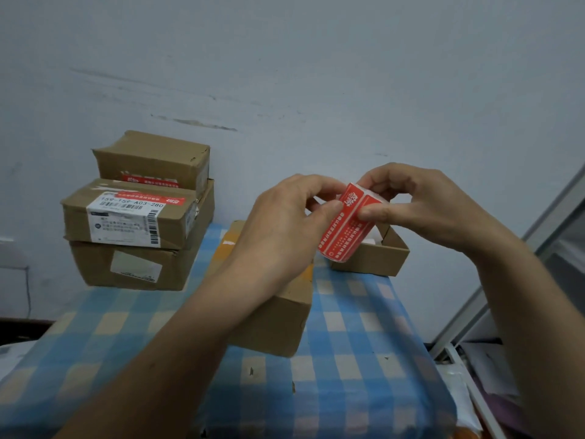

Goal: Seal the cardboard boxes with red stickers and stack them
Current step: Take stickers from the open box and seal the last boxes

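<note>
Head view: I'm watching both hands working a roll of red stickers [345,226] in the air, just above the cardboard box [278,318] that is lying on the checked cloth [364,343]. My right hand [424,207] is gripping the roll, thumb pressing across its front. My left hand [285,229] is pinching at the roll's upper edge with thumb and forefinger, probably picking up a sticker's corner. To do this well I'm judging: peel slowly, keep the roll steady, don't let the sticker fold on itself, then lay it across the box seam. A stack of boxes [136,217], already stickered, is sitting well apart at left. An open box [380,255] is sitting behind the roll.
</note>
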